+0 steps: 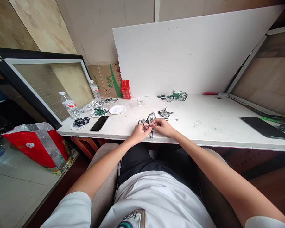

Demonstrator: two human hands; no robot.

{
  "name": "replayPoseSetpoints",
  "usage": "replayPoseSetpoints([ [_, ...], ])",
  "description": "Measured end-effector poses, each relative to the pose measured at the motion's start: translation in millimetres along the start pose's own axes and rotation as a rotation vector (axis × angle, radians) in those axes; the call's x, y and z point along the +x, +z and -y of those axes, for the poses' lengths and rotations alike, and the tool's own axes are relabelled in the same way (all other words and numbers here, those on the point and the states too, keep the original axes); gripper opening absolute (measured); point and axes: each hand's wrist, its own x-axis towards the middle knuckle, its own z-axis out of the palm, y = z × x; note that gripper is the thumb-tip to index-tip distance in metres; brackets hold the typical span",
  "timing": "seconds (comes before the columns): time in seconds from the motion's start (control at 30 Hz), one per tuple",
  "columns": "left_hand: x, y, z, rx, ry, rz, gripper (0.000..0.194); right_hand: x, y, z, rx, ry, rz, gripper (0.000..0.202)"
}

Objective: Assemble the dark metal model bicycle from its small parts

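Both of my hands meet over a partly built black model bicycle (pixel 151 117) near the table's front edge. My left hand (pixel 140 132) is closed on its dark frame, thumb and fingers pinched together. From the other side my right hand (pixel 163 127) pinches at the same model with its fingertips; any small part between them is too small to make out. One spoked wheel shows above the fingers, and more thin black pieces stick out below. Just behind lies a separate wheel with a black fender (pixel 165 113). Farther back stands a green model bicycle (pixel 177 95).
White plates hold black parts (pixel 82 121) and green parts (pixel 99 111); another plate (pixel 117 109) is beside them. A phone (pixel 99 123) lies left, a larger black device (pixel 266 127) right. Water bottles (pixel 70 105), a red box (pixel 126 90) and a carton (pixel 108 80) stand at back left.
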Motion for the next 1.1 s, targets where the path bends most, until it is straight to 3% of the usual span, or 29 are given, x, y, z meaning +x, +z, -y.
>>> replayPoseSetpoints([
  [1.1,-4,1.5,-10,0.089,0.057,-0.035,0.012,-1,2,4,-0.03,-0.003,0.002,0.043],
])
